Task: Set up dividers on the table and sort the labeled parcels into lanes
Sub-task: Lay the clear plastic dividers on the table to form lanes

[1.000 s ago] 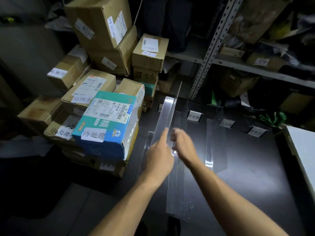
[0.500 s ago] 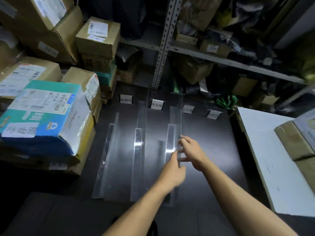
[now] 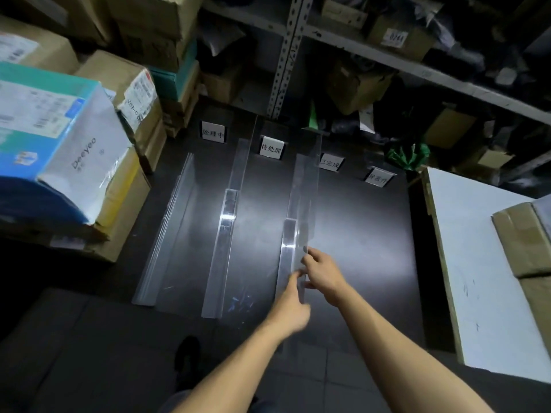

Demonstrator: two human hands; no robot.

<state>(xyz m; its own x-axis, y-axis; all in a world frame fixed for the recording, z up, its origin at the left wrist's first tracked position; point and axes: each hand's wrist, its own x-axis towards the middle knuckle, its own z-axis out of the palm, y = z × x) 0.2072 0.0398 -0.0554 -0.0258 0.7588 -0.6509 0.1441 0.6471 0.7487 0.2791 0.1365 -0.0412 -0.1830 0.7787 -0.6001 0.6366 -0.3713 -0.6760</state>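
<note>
Dim stockroom, metal shelving (image 3: pixel 387 59) along the far side stuffed with boxes and bags, upright post (image 3: pixel 286 55) behind the table's far edge. Dark table (image 3: pixel 357 234) in the centre, lit by a glare patch mid-surface. Three clear acrylic dividers stand on it, running near-to-far: left divider (image 3: pixel 167 234) close to the table's left edge, middle divider (image 3: pixel 226 234), right divider (image 3: pixel 298 204). Four small label cards stand in a row at the far end: first card (image 3: pixel 213 132) far left, second card (image 3: pixel 271 147) between middle and right dividers, third card (image 3: pixel 329 163) just right of the right divider, fourth card (image 3: pixel 379 176) further right. Parcels are stacked left of the table, not in any lane: blue-and-white box (image 3: pixel 59 144) on top nearest, brown cartons (image 3: pixel 125 81) behind and under it, most with shipping labels. White board (image 3: pixel 483 263) to the right with a brown carton (image 3: pixel 524 239) on it. Both hands at the near end of the right divider: left hand (image 3: pixel 290 305) on its left side, fingers reaching up against the panel, blurred, so can't tell whether it pinches or only touches. Right hand (image 3: pixel 323 272) on the right side, fingers curled with the tips at the panel's edge, pinching it. Dark shoe (image 3: pixel 186 357) visible on the floor at the near table edge.
</note>
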